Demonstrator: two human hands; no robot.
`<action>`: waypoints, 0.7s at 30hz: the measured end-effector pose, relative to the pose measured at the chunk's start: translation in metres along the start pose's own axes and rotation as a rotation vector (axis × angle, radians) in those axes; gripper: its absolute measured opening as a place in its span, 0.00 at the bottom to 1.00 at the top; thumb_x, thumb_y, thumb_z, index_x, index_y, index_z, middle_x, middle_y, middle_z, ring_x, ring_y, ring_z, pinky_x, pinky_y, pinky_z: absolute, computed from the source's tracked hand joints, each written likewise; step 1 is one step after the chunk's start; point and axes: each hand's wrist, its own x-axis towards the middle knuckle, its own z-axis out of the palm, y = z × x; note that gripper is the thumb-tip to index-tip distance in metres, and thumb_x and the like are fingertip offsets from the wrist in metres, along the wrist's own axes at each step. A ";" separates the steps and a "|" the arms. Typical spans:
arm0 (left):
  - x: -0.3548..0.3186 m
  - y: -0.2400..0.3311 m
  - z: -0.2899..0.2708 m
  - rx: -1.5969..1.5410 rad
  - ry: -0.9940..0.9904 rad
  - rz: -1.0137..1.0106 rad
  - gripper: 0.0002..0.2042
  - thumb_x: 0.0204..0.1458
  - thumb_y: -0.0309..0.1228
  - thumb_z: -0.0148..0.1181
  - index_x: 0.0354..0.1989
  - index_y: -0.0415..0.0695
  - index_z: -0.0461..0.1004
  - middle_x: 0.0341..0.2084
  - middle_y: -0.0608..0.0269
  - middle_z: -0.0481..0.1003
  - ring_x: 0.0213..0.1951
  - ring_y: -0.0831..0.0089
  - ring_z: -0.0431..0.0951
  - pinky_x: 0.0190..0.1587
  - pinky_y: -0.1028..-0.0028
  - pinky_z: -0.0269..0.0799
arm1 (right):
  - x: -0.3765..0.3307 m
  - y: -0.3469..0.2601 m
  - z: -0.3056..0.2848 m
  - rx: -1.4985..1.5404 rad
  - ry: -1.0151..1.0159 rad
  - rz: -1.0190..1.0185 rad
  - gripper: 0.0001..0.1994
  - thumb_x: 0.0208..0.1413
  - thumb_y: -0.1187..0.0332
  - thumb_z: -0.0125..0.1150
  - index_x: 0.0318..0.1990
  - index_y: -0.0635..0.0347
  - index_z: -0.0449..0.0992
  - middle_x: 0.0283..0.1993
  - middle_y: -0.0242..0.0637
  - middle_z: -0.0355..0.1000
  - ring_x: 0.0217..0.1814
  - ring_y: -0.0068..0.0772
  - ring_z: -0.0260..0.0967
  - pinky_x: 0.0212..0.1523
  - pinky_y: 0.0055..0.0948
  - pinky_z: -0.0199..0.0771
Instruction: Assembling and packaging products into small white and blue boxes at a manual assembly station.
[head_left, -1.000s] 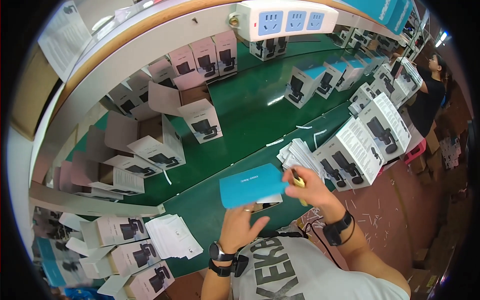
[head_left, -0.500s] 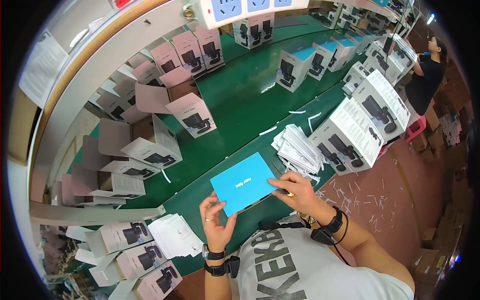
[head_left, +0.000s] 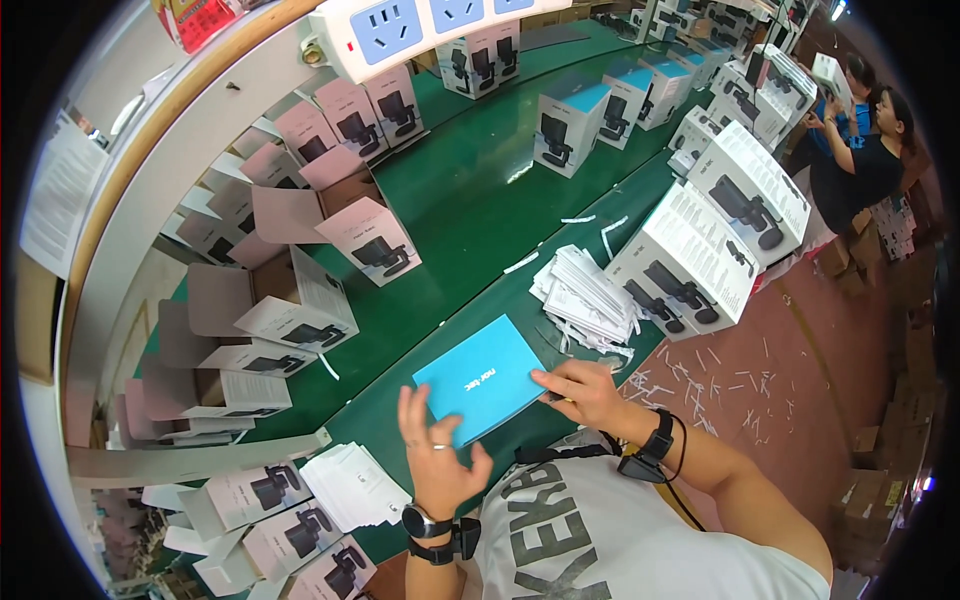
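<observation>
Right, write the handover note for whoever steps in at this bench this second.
Left hand: open, fingers spread at the near left corner of the blue card sleeve.
Right hand: fingertips pinching the sleeve's right edge.
The sleeve lies flat on the green bench.
Leaflet stack just beyond the right hand; open product boxes to the left, closed ones to the right.
Done: sleeve is in hand.
Left: it is in no box yet.

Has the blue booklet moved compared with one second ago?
Yes. The blue booklet was lifted up near the stack of white leaflets; now it lies lower and further left of it, on the green table.
</observation>
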 end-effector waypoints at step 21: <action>0.037 -0.020 0.007 0.213 -0.299 0.139 0.39 0.53 0.50 0.71 0.73 0.53 0.67 0.71 0.36 0.60 0.69 0.35 0.62 0.68 0.44 0.61 | 0.019 0.014 -0.003 0.199 -0.062 0.059 0.23 0.45 0.73 0.79 0.53 0.47 0.86 0.41 0.32 0.73 0.29 0.28 0.73 0.28 0.28 0.75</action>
